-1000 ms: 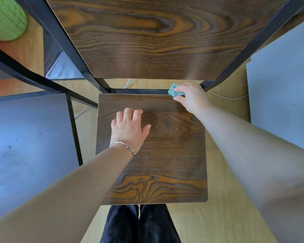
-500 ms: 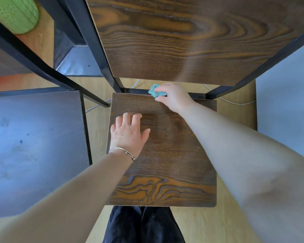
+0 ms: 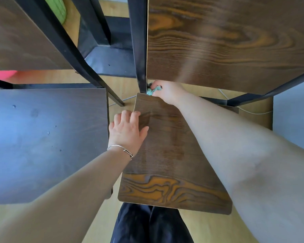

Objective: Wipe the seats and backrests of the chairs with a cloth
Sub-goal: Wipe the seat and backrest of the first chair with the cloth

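Note:
Below me stands a chair with a brown wood-grain seat (image 3: pixel 167 155) and a matching backrest (image 3: pixel 226 42) on a black metal frame. My right hand (image 3: pixel 167 92) grips a bunched teal cloth (image 3: pixel 152 90) at the seat's back left corner, against the black upright post (image 3: pixel 139 50). My left hand (image 3: pixel 127 131) rests flat on the seat's left edge, fingers straight, a thin bracelet on the wrist.
A second chair with a dark seat (image 3: pixel 46 141) stands close on the left, its backrest (image 3: pixel 21 35) and black frame leaning in. A pale panel (image 3: pixel 295 116) lies at the right. A white cable (image 3: pixel 249 112) crosses the wooden floor; a green object (image 3: pixel 57 7) sits far back.
My right hand has slid the cloth left along the seat's back edge to the left corner. The left hand has kept its place on the seat while my view shifted.

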`<state>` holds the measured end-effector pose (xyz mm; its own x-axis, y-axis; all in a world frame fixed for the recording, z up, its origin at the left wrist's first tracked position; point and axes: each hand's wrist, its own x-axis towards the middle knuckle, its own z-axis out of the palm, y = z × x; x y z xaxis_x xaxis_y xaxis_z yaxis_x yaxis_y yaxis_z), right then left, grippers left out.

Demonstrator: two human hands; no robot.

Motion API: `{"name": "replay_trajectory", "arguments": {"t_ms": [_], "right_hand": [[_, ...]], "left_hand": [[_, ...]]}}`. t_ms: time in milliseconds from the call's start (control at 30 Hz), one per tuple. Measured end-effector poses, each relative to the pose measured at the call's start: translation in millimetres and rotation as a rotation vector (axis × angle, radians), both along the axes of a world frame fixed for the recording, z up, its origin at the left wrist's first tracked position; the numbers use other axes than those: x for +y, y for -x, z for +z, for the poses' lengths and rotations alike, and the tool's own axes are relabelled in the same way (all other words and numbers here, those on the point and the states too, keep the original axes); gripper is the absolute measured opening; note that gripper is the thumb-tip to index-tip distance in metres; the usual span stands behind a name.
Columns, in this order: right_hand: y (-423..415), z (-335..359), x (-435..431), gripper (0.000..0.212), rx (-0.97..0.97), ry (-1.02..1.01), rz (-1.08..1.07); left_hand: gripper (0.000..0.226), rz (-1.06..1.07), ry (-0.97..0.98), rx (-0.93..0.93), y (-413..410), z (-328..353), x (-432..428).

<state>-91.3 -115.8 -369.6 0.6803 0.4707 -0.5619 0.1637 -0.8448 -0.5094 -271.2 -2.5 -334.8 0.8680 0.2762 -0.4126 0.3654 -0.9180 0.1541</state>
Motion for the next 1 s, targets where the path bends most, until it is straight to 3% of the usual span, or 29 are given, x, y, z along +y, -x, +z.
{"name": "replay_trajectory", "arguments": {"t_ms": [167,367,633,900,1000], "right_hand": [[8.8,5.2,-19.8,0.02,-0.083,-0.125,-0.039],[72.0,5.3,-64.6,0.016,-0.217,-0.175,0.143],[131.9,-2.8,-100.5,0.019,-0.258,-0.188,-0.004],[91.5,14.7,-113.7,0.032,-0.363,-0.14,-0.211],[87.0,12.1,-111.0,0.02,-0.341,-0.061,-0.344]], "left_hand": [[0.053,-0.027,0.0,0.007,9.3,-2.1,5.2],[0.053,-0.064,0.004,0.023,16.7,0.3,0.3],[0.053,-0.128,-0.004,0.03,19.1,2.9,-10.7],[0.054,-0.13,0.022,-0.008,15.2,4.6,-12.0],[0.054,-0.116,0.035,-0.014,17.0,5.3,-8.9]]}}
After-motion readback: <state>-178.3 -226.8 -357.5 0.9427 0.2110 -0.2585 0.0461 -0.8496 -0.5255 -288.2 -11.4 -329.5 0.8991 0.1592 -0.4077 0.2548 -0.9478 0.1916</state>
